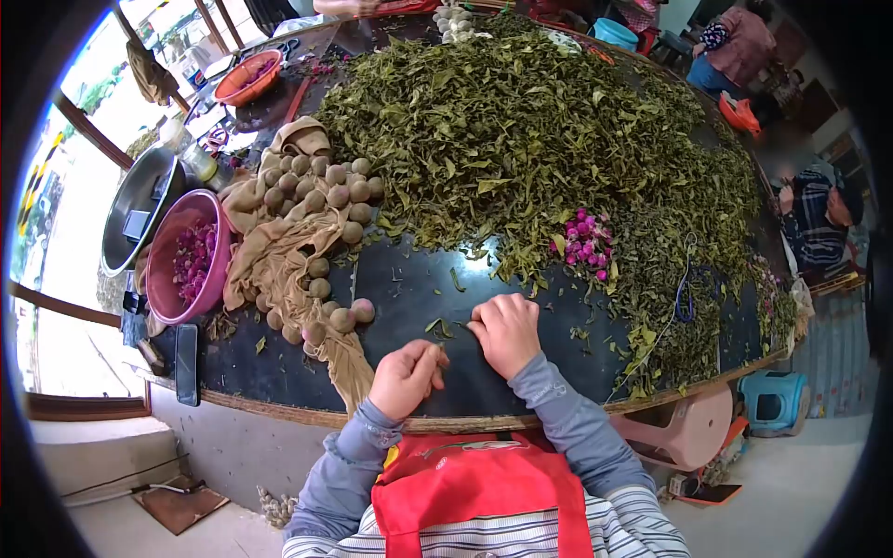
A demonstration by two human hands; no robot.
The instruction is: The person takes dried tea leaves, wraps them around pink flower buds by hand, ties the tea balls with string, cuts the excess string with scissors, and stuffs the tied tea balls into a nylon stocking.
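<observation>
At the front of the dark tabletop [409, 279], my left hand [406, 379] is closed, thumb against curled fingers; whatever it may pinch is too small to make out. My right hand [507, 333] lies a little farther in, its fingers curled down toward the table and their tips partly hidden. Between the two hands are a few loose leaf bits [439, 326]. Beyond them rises a wide heap of green leaves [502, 121]. A cluster of pink-purple flower buds [586, 244] rests at the heap's near edge. Left of my hands lies tan cloth [279, 256] with round cloth-wrapped balls [342, 320].
A pink basin [223, 251] of purple buds stands left, beside a metal basin [112, 246] and a phone [187, 363]. An orange basket [228, 88] sits farther back. Other people [739, 42] are across and to the right. Pink [702, 428] and blue stools [772, 381] stand below.
</observation>
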